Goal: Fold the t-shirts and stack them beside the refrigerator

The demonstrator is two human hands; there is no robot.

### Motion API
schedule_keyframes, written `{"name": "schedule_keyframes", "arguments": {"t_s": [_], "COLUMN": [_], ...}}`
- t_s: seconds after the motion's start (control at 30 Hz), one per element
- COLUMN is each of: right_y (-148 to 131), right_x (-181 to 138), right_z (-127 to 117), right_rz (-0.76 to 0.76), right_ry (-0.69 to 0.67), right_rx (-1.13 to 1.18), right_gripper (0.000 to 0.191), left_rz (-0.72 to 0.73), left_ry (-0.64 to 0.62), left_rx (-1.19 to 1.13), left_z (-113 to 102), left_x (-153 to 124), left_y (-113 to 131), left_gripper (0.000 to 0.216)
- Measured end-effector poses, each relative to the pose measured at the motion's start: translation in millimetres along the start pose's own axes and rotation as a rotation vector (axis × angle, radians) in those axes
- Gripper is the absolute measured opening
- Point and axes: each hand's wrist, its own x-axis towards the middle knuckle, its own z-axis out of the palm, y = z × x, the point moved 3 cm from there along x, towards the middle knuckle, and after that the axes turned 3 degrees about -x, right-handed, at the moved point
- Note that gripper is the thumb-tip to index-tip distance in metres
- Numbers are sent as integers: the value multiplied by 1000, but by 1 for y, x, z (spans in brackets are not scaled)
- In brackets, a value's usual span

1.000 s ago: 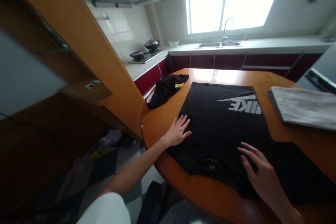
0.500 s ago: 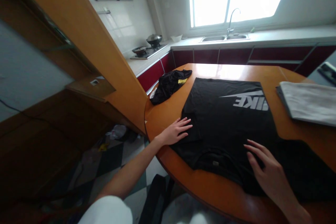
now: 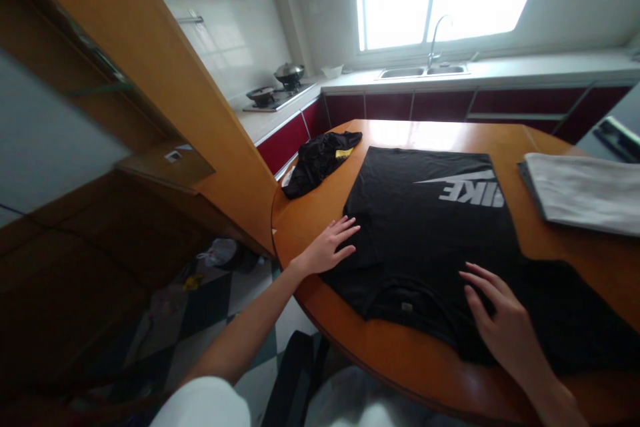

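A black T-shirt (image 3: 400, 213) with a white logo lies spread on the wooden table (image 3: 360, 353), its neckline toward me and one sleeve reaching right. The far right side of the print runs to the shirt's edge. My left hand (image 3: 325, 247) rests open on the left edge of the shirt near the sleeve, fingers spread. Over the shirt's right part, close to the collar, my right hand (image 3: 503, 320) is open with its fingers slightly bent. Whether the right fingertips touch the cloth I cannot tell.
Folded light-grey cloth (image 3: 585, 190) lies at the table's right. A crumpled black garment (image 3: 320, 160) with a yellow patch sits at the far left edge. A wooden partition (image 3: 215, 113) rises at left. Beyond are a stove (image 3: 277, 99) and a sink (image 3: 425, 72).
The view has shifted slightly, so everything sits a little further left. Both hands keep nearly the same places on and over the shirt, which lies as before.
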Motion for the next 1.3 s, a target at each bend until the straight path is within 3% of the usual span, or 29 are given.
{"name": "schedule_keyframes", "arguments": {"t_s": [0.13,0.33,0.5,0.67,0.8,0.93,1.03,1.13,1.3], "right_y": [-4,-7,-8,-6,17,60,89,107,115], "right_x": [0,-3,-9,-14,-19,-31,-41,-44,-38], "right_z": [0,-8,-19,-37,-67,-101,-119,-127,-126], "right_rz": [0,19,52,97,167,301,408,483,615], "right_ry": [2,23,63,101,225,368,412,385,243], "right_rx": [5,10,9,-22,-116,-278,-397,-487,-576], "right_gripper": [28,27,26,26,26,29,32,36,35], "left_rz": [-12,-59,-21,19,-6,14,71,191,428], "left_ry": [154,-5,179,148,42,82,121,60,-140], "left_rx": [1,152,93,29,142,183,170,124,18], "left_z": [-3,17,4,21,43,34,18,14,42], "left_x": [16,33,48,65,67,73,88,110,137], "left_y": [0,-1,11,18,10,11,25,53,114], "left_gripper": [51,61,57,63,66,64,62,59,54]}}
